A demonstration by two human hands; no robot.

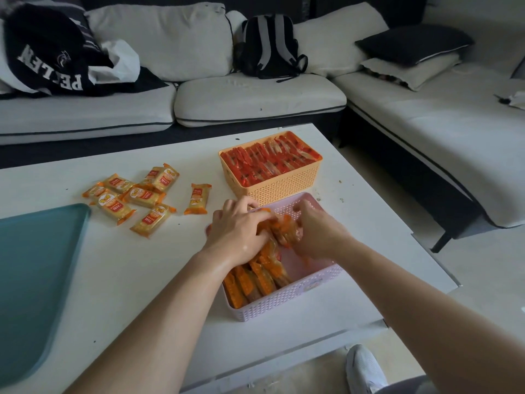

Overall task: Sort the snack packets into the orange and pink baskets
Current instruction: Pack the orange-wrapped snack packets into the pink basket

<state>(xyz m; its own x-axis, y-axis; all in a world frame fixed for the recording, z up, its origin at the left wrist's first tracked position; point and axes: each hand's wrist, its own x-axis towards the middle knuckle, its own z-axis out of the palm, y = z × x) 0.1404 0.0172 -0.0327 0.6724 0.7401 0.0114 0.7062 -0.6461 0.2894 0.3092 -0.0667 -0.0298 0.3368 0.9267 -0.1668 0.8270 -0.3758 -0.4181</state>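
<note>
Pink basket near table edge | left hand, right hand: fingers curled gripping orange packets inside

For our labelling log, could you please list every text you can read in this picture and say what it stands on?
"PE" and "LEN": white letters, upside down, on the garment on the sofa; a fold hides any between.
On the loose packets: red labels, print too blurred to read.
On the pink basket: a front sticker, too small to read.
On the orange basket: none.
</note>
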